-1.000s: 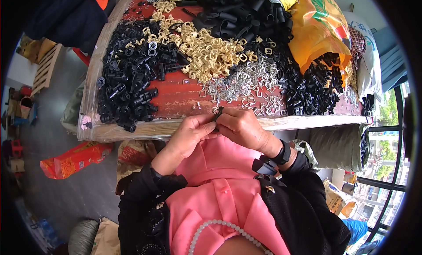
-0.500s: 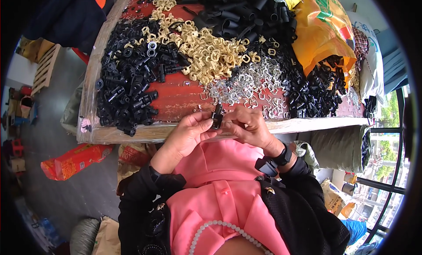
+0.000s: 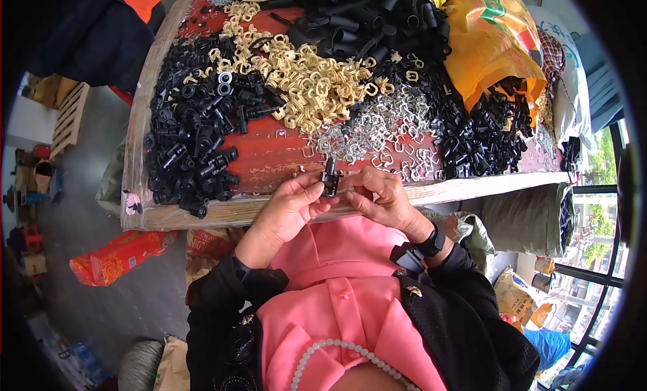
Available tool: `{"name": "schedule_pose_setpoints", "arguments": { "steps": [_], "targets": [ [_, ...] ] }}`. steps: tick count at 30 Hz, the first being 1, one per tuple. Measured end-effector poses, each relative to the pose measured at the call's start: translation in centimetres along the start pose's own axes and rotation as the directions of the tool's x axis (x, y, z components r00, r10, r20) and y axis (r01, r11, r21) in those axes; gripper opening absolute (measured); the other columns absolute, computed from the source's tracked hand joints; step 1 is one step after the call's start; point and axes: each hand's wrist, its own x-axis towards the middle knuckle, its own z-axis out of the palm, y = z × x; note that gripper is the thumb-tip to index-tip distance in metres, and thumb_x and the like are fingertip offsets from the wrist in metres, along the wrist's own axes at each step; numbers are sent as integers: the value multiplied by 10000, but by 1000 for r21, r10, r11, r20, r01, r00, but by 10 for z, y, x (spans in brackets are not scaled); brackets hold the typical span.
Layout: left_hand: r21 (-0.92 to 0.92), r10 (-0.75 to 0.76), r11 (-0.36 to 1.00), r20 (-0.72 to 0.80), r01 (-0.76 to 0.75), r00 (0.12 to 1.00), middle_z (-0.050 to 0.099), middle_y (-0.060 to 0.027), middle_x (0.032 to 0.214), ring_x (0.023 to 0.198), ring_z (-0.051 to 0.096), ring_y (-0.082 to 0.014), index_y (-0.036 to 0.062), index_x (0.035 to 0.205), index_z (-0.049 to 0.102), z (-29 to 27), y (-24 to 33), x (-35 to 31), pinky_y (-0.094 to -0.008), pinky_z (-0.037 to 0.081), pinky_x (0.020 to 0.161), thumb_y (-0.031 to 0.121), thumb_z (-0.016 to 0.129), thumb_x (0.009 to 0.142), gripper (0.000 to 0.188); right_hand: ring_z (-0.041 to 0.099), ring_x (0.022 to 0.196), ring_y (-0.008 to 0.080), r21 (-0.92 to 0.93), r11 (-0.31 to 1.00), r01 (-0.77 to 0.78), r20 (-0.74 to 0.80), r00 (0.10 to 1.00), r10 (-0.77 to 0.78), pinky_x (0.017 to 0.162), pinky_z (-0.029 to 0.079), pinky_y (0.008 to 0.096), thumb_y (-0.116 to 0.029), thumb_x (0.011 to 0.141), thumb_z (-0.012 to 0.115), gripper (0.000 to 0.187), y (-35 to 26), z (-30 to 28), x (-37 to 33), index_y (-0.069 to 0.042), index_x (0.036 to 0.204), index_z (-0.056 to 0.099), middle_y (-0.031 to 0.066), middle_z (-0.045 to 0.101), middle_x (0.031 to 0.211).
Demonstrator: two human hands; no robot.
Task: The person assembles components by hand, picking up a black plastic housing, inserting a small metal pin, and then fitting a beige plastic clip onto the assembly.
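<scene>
A small black plastic fitting (image 3: 329,178) stands upright between the thumb and fingers of my left hand (image 3: 291,206), just above the table's front edge. From the other side my right hand (image 3: 383,201) comes close to it, thumb and index finger pinched together; whatever lies between them is too small to make out. Straight beyond my hands spread silver metal clips (image 3: 364,132). Behind those lies a heap of cream-coloured plastic rings (image 3: 311,84). Black tubular fittings (image 3: 195,138) are piled to the left, and smaller black parts (image 3: 482,135) to the right.
The red tabletop (image 3: 259,162) has a wooden edge (image 3: 236,212) along its front. Black tubes (image 3: 371,20) lie at the back, beside an orange plastic bag (image 3: 495,41) spilling black parts. A red package (image 3: 121,256) rests on the floor at left; a large sack (image 3: 526,216) lies under the table's right.
My view has shifted slightly. The black fitting stays in my left hand, and my right hand keeps its pinch beside it with only a slight finger movement.
</scene>
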Motion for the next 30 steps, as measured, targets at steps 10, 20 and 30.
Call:
{"name": "schedule_pose_setpoints", "arguments": {
  "steps": [10,20,30],
  "targets": [
    [12,-3,1000,-8,3,1000,559,-87,972,849,567,-193,12,1115,441,15,-5,-4,-273,468,719,101,454,842,287,385,1012,280,-254,960,119,138,987,-85,851,278,404,-193,628,677,310,-14,-3,1,-90,906,587,133,405,1092],
    [21,-36,999,-23,37,999,555,-82,981,859,563,-190,10,1104,449,11,-3,1,-295,464,758,106,449,846,276,380,1011,297,-274,959,75,123,992,-42,857,269,415,-215,612,678,341,-3,4,5,-93,913,571,151,395,1095],
    [-16,-51,999,23,52,998,543,-75,990,861,557,-182,6,1086,456,10,-7,-1,-300,461,772,105,456,843,262,387,996,302,-235,960,151,98,987,-131,837,296,422,-218,604,673,312,-2,1,4,-77,858,561,152,392,1101]
  ]
}}
